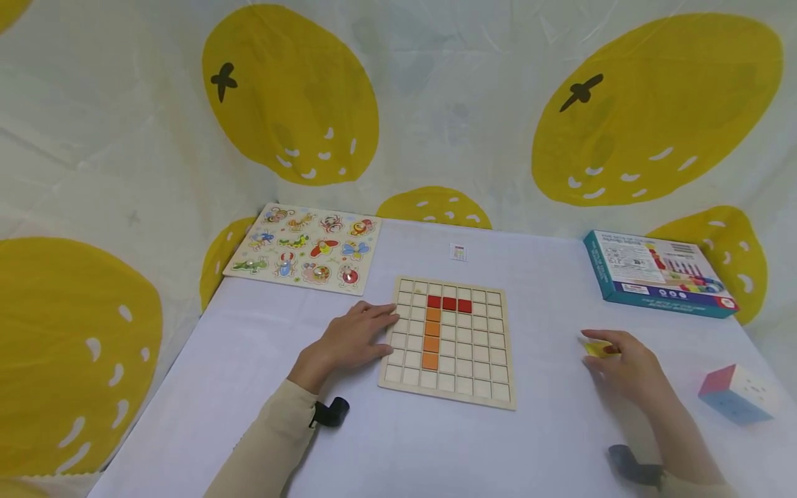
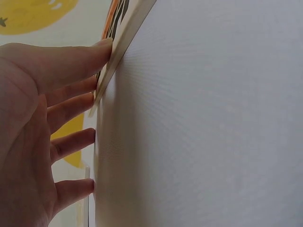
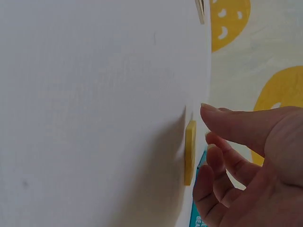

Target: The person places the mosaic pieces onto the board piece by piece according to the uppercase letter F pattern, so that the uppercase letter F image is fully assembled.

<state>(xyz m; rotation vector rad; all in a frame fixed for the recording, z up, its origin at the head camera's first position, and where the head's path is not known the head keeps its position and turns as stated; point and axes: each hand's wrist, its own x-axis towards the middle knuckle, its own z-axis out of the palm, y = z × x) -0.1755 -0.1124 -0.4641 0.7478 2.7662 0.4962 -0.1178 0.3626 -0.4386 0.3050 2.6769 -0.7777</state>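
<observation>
A wooden grid board (image 1: 473, 402) lies on the white-covered table, with three red tiles (image 1: 449, 303) in a row and a column of several orange tiles (image 1: 432, 344) below the leftmost red one. My left hand (image 1: 355, 337) rests at the board's left edge, fingers spread and thumb touching the rim (image 2: 124, 47). Off to the board's right, my right hand (image 1: 629, 363) hovers around a yellow tile (image 3: 190, 153). Its fingers are loosely bent, and a gap shows between the fingertips and the tile, which lies against the tabletop.
An insect picture puzzle (image 1: 305, 249) lies at the back left. A small printed card (image 1: 459, 252) is behind the board. At the back right sits a teal-edged box (image 1: 660, 273); nearer, right of my right hand, stands a pastel cube (image 1: 737, 394). Patterned cloth (image 1: 454, 104) hangs behind.
</observation>
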